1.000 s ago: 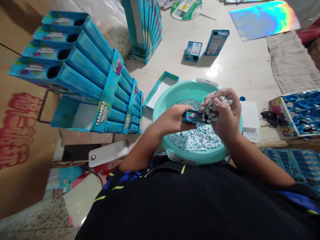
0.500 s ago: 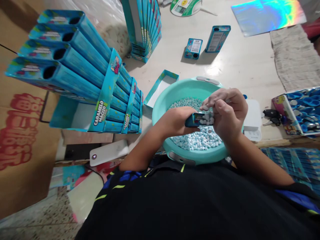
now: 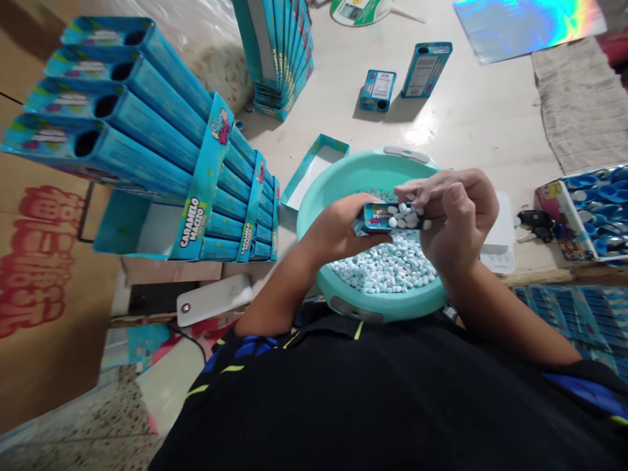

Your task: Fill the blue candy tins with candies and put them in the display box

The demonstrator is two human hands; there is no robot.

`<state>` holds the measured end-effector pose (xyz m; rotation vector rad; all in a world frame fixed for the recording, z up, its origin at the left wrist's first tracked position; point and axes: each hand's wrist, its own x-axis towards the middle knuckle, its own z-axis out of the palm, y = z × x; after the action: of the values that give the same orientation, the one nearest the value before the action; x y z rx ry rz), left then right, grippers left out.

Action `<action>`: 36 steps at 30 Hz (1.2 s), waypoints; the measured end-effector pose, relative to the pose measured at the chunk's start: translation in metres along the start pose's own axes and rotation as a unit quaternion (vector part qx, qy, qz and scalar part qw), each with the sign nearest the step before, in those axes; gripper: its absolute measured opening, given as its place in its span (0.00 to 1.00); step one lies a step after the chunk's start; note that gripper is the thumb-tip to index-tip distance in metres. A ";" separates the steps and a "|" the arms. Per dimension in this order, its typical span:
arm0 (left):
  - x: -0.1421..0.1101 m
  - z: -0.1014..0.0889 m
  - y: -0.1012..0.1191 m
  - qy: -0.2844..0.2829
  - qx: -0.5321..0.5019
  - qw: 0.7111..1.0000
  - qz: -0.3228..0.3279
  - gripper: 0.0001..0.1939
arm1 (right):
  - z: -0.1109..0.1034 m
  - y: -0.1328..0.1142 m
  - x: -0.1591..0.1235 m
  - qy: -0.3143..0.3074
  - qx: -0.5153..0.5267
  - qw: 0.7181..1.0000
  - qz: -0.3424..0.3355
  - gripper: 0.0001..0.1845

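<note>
Blue candy box point(image 3: 377, 218) held above a teal plastic basin point(image 3: 338, 183)

Closed firmly around the box's left end, the left hand point(image 3: 336, 222) holds it over the middle of the basin. The box's long axis runs sideways across the view, tilted only slightly, and its open face turns up toward the camera. Pale blue candies point(image 3: 403, 218) lie in that open face, and one sits near the box's right end. The right hand point(image 3: 458, 219) hangs just beyond that end, its fingers point(image 3: 432, 190) half curled above the box; whether they touch it cannot be told. The left hand is the one in contact, while the right stays close alongside.

More loose candies point(image 3: 383, 268) fill the basin below. Teal Caramelo Macizo display cartons point(image 3: 191, 222) stand to the left, a shallow cardboard tray point(image 3: 314, 170) sits just beside the basin's rim, and two more candy boxes point(image 3: 377, 90) lie on the worktop point(image 3: 471, 131) ahead.
</note>
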<state>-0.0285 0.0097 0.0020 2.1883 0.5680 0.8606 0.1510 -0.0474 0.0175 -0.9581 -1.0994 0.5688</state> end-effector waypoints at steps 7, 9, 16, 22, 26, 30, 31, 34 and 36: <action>0.003 -0.002 -0.011 0.018 0.003 1.000 -0.013 0.25 | -0.008 0.000 0.003 -0.093 -0.106 0.990 0.009 0.14; 0.002 -0.003 -0.009 0.039 0.017 0.999 -0.024 0.24 | -0.011 -0.001 0.004 -0.130 -0.161 0.978 0.012 0.12; 0.000 -0.005 -0.001 0.060 -0.005 0.993 -0.099 0.20 | -0.013 0.001 0.004 -0.147 -0.264 0.953 0.006 0.11; 0.004 -0.004 -0.004 0.118 0.053 0.988 -0.090 0.22 | -0.011 -0.002 0.005 -0.129 -0.232 0.964 0.010 0.11; 0.004 -0.003 -0.006 0.105 0.072 0.990 -0.064 0.21 | -0.009 -0.003 0.005 -0.126 -0.235 0.964 -0.002 0.09; 0.003 -0.003 -0.004 0.086 0.086 0.992 -0.040 0.21 | -0.009 -0.004 0.006 -0.111 -0.235 0.966 -0.010 0.08; 0.003 -0.003 -0.003 0.086 0.086 0.992 -0.043 0.21 | -0.009 -0.005 0.006 -0.105 -0.238 0.965 -0.008 0.07; 0.003 -0.003 -0.001 0.083 0.074 0.992 -0.062 0.22 | -0.008 -0.008 0.006 -0.099 -0.240 0.966 -0.001 0.08; 0.002 -0.004 -0.001 0.074 0.044 0.993 -0.080 0.21 | -0.009 -0.008 0.006 -0.098 -0.231 0.968 0.002 0.09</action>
<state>-0.0295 0.0132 0.0044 2.1342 0.8558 0.9317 0.1607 -0.0500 0.0260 -1.3266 -1.4451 0.4234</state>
